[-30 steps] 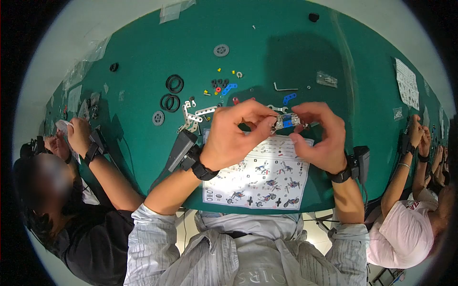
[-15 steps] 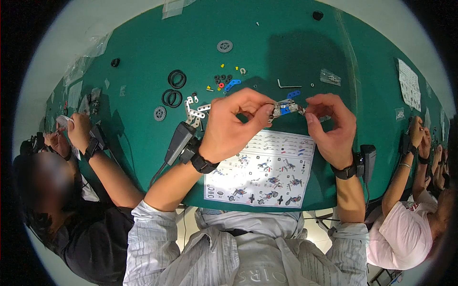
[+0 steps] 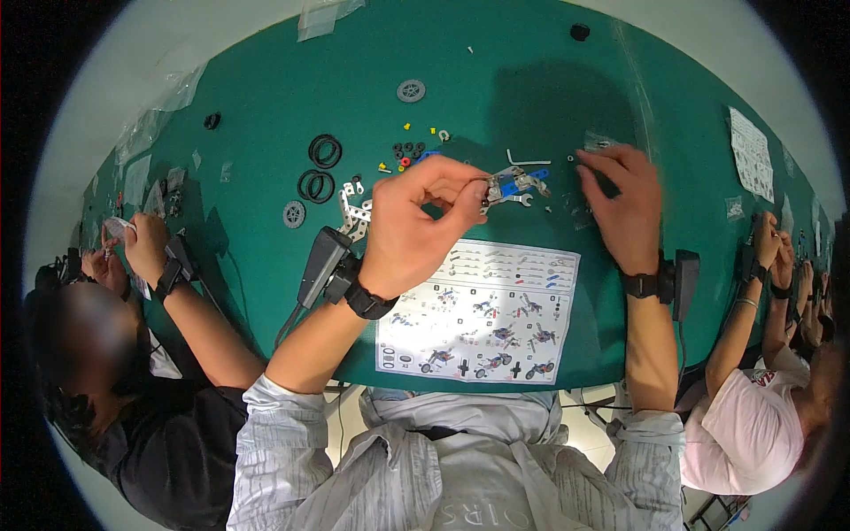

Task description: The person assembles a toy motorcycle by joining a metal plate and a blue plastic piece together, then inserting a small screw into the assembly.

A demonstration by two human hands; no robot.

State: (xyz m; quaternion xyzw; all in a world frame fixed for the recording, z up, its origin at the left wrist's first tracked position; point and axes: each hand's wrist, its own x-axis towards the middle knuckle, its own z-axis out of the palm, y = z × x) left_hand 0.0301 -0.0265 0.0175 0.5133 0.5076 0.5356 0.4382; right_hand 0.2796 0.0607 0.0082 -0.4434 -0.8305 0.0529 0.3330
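Observation:
My left hand (image 3: 425, 221) pinches one end of a small toy model assembly (image 3: 513, 188) made of silver metal strips and blue pieces. The end inside the pinch is hidden by thumb and forefinger. Off to the right, my right hand (image 3: 625, 208) is apart from the assembly, its thumb and fingers spread with nothing seen between them. Close to its fingertips lies a small nut (image 3: 570, 158). Just behind the assembly rests an L-shaped hex key (image 3: 529, 162). Below both hands is a printed instruction sheet (image 3: 469, 279) with step pictures.
Black tyres (image 3: 325, 151), grey wheels (image 3: 411, 91), silver perforated strips (image 3: 354, 212) and small black spacers (image 3: 409, 149) lie on the green table (image 3: 266, 80). A plastic bag (image 3: 600, 140) is behind my right hand. People work on both sides, one in a black sleeve (image 3: 195, 442).
My right hand has let go of the assembly's right end and moved right and up, fingers opening. My left hand keeps the assembly, shifted slightly left.

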